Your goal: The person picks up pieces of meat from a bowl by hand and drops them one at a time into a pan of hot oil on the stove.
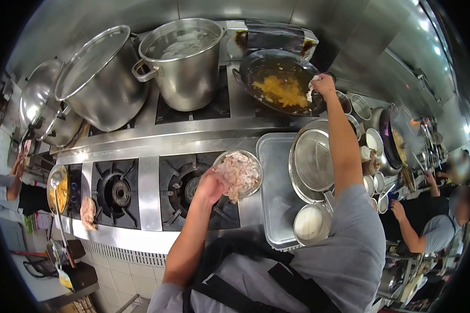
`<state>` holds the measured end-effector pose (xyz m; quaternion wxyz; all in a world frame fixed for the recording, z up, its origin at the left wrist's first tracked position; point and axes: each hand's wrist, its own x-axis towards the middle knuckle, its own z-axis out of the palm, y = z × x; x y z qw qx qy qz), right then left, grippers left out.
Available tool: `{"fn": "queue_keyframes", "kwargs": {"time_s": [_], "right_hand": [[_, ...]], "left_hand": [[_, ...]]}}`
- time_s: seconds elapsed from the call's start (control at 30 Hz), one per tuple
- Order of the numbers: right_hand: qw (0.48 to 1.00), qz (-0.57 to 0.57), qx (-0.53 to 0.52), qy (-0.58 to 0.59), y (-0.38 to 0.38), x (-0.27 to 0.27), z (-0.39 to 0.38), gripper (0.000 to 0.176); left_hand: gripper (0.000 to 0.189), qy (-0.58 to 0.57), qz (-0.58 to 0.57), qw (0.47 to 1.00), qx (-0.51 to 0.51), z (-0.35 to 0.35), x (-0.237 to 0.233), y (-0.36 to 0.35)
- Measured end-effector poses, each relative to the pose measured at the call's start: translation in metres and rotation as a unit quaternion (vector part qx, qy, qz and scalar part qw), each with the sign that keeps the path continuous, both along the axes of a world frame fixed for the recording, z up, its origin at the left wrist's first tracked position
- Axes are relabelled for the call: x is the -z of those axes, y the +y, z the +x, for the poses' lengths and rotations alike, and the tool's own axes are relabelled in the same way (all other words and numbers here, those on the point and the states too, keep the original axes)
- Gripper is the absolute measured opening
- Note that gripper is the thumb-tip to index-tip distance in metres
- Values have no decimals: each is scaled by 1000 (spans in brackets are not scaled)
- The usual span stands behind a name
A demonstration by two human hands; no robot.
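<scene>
Right hand (325, 85) pinches floury food (311, 89) over a wok (244, 86) of oil (266, 67); left hand (211, 188), grip unclear, touches a bowl (260, 183) of meat (241, 175).

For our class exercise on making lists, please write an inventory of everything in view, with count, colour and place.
Tall pots: two, silver, back left and centre
Domed lid: one, silver, far left
Wok: one, dark, back right
Frying food: uncountable, golden, in wok
Front burners: three, black, front row
Pan: one, silvery, left burner, yellow-orange food inside
Ladle: one, silver, across pan
Crumpled item: one, tan, beside left burner
Bowl of floury pieces: one, pinkish-white, front centre
Tray: one, grey, right of bowl
Strainer: one, silver, over tray
Containers: several, mixed, right
Other people: at least three, both sides
Left hand: one, bare, at bowl
Right hand: one, bare, holding white piece over wok
</scene>
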<state>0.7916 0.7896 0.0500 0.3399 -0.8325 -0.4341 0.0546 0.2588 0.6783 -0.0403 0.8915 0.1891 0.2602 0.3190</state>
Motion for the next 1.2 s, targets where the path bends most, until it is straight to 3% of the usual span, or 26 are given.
{"fn": "queue_keyframes", "kwargs": {"time_s": [0.03,0.07,0.1,0.13,0.17,0.23,0.3,0.43,0.57,0.67,0.77,0.93,1.0,1.03,1.1,1.2], "right_hand": [[1000,-5,-8,3,1,2,5,28],[996,48,12,-71,2,2,5,30],[985,96,28,-139,5,7,-6,31],[987,84,35,-129,4,5,-21,34],[987,82,49,-126,4,-12,-31,37],[993,73,11,-93,-1,-30,-56,35],[985,61,-137,-83,-14,-47,-97,29],[948,-66,-307,-48,-75,-71,-234,25],[844,-155,-514,-21,-131,-4,-331,30],[795,-293,-525,-81,-165,25,-388,33],[824,-261,-483,-140,-181,54,-401,28],[852,-191,-481,-80,-166,53,-368,29],[884,-181,-421,96,-159,20,-359,27],[883,-180,-422,96,-157,16,-354,27],[887,-102,-376,248,-152,5,-345,24],[882,-86,-367,281,-148,0,-335,24]], "left_hand": [[40,-8,33,999,-35,0,14,2],[36,81,-31,986,-143,15,-28,-4],[32,47,1,983,-176,17,-1,7],[28,33,-10,979,-202,18,-9,9],[29,-4,45,989,-140,12,8,21],[25,26,44,991,-122,5,-2,22],[21,50,57,992,-102,4,-1,21],[15,123,96,987,-40,-2,-15,11],[17,156,136,977,-49,-6,-1,11],[16,176,140,974,-40,-12,4,7],[17,180,144,973,-30,-16,8,4],[16,180,219,959,-12,-16,17,-1],[19,171,225,959,8,-12,13,0],[23,163,231,959,31,-9,10,0],[25,178,244,953,23,-1,-3,-2],[19,180,279,942,48,9,-10,-1]]}}
